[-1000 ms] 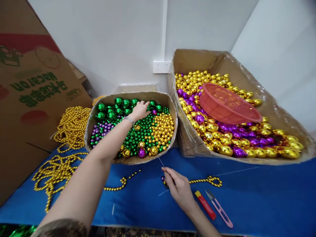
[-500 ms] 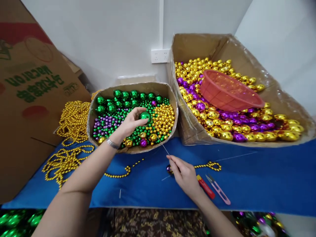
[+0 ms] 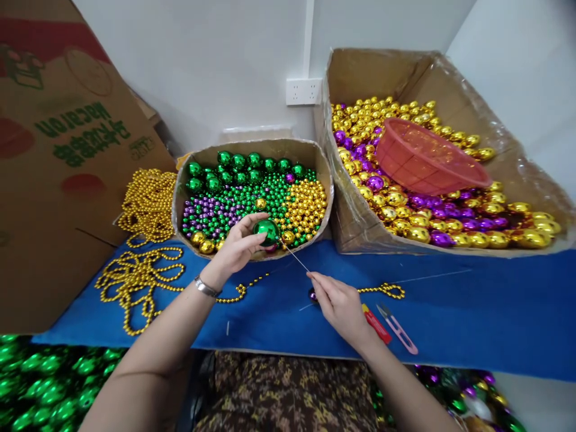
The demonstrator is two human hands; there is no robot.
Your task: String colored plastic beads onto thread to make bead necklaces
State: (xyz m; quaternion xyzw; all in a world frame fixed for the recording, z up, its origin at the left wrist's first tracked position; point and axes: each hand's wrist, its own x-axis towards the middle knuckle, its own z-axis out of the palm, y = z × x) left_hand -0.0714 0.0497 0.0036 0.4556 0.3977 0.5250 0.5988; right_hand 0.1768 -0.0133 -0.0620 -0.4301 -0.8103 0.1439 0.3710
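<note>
My left hand (image 3: 238, 246) pinches a large green bead (image 3: 266, 231) just above the front rim of a cardboard tub (image 3: 252, 151) filled with green, purple and gold beads. My right hand (image 3: 339, 306) rests on the blue cloth (image 3: 472, 312) and pinches a thin needle (image 3: 294, 257) whose tip points up at the green bead. A dark purple bead (image 3: 312, 294) sits by my right thumb. A gold bead strand (image 3: 382, 291) runs right from my right hand.
A big cardboard box (image 3: 432, 66) of gold and purple balls holds a pink basket (image 3: 427, 162). A red tool (image 3: 377, 324) and pink snips (image 3: 398, 329) lie right of my right hand. Gold strands (image 3: 144, 264) are heaped at the left beside a flattened carton (image 3: 54, 180).
My left hand picked a green bead from the back of the tub and drew it toward the needle tip. My right hand stayed on the cloth with the needle.
</note>
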